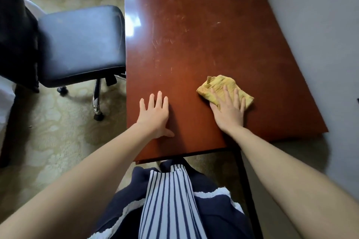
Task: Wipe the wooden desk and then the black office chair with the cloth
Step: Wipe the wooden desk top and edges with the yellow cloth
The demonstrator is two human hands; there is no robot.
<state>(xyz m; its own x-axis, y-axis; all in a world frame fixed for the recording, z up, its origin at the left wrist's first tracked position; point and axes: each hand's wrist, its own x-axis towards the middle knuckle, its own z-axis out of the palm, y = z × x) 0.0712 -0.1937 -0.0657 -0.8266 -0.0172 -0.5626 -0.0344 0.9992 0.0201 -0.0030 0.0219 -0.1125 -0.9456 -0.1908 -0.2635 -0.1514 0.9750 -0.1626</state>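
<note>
**A:** What is nearest to the person?

**B:** The left hand (155, 114) is resting flat on the near end of the glossy reddish-brown wooden desk (194, 35), at about eleven o'clock. Its fingers are straight and spread, and they are gripping nothing.

**A:** And where is the cloth?

**B:** The crumpled mustard-yellow fabric cloth (219, 85) is lying on the desk at about one o'clock, near the right edge. The right hand (229, 112) is pressing it down with straight fingers laid on top, not curling round it.

**A:** How can this step be done well?

**B:** I am judging that the desk wiping is in hand, because the far part, toward twelve o'clock, is showing many pale scuffs. The palm should be pushing the cloth away in long, overlapping strokes with even pressure, while the left hand is steadying the body.

**A:** And the chair?

**B:** The black padded office chair (81, 42) is standing at ten o'clock, just beside the desk's left edge, and its turn is coming after.
</note>
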